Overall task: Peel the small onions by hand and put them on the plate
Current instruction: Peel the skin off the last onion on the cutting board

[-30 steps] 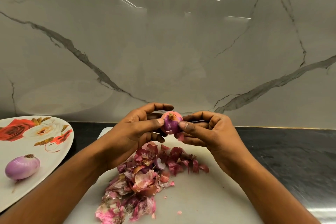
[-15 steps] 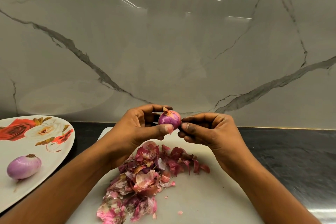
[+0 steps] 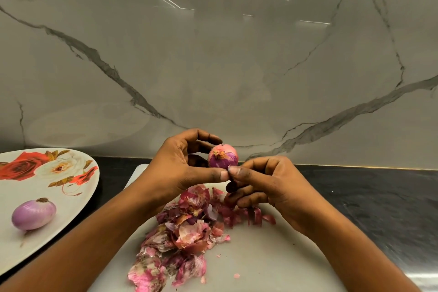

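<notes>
Here, both hands work above a white cutting board [image 3: 260, 263] that lies on a dark countertop [image 3: 379, 197] in front of a marble-patterned wall [image 3: 213, 54]. The left hand [image 3: 182, 168] holds a small onion [image 3: 222, 156] in the air, thumb below it and curled fingers behind it; the onion is partly skinned, with purple flesh showing beside pale pink outer skin and a dry tuft facing the camera. The right hand [image 3: 272, 185] pinches at the lower edge of the onion with thumb and forefinger, its thumb tip touching the left thumb tip; the remaining fingers are curled beneath, and whether they hold a strip of skin cannot be determined. A pile of peeled skins [image 3: 184, 232] lies on the board directly under the hands, pink and dark red. To the left, a floral plate [image 3: 71, 197] rests on the countertop beside the board, and one peeled onion [image 3: 33, 214] lies on it, well apart from the hands.
</notes>
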The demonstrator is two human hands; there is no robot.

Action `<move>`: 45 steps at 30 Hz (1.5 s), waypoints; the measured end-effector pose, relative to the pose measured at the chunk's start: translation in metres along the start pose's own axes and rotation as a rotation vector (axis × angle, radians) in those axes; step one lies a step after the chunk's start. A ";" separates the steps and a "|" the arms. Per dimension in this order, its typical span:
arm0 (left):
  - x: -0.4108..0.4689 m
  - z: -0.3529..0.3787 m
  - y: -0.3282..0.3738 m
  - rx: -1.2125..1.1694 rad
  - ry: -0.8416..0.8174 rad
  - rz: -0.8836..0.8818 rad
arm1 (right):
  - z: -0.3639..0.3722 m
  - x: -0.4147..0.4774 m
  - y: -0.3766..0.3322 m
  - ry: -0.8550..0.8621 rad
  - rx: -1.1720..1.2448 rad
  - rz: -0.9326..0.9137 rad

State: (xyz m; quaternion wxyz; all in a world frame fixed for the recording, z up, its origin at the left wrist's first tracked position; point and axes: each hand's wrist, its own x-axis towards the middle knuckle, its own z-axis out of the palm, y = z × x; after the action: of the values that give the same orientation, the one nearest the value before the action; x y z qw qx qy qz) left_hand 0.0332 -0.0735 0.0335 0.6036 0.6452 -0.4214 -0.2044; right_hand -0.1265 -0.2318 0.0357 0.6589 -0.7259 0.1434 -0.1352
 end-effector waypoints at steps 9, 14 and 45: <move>0.003 -0.001 -0.001 -0.080 0.002 -0.039 | -0.002 0.003 0.001 0.072 0.052 -0.032; 0.001 0.000 -0.002 -0.089 -0.072 -0.025 | 0.001 0.005 0.002 0.122 0.038 -0.109; -0.001 -0.005 -0.008 0.115 -0.267 0.080 | -0.002 0.004 0.004 0.134 0.047 -0.061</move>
State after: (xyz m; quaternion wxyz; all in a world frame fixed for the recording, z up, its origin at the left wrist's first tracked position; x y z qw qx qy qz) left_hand 0.0392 -0.0702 0.0270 0.5120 0.6284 -0.5342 -0.2400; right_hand -0.1234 -0.2359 0.0315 0.6603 -0.7036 0.1618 -0.2070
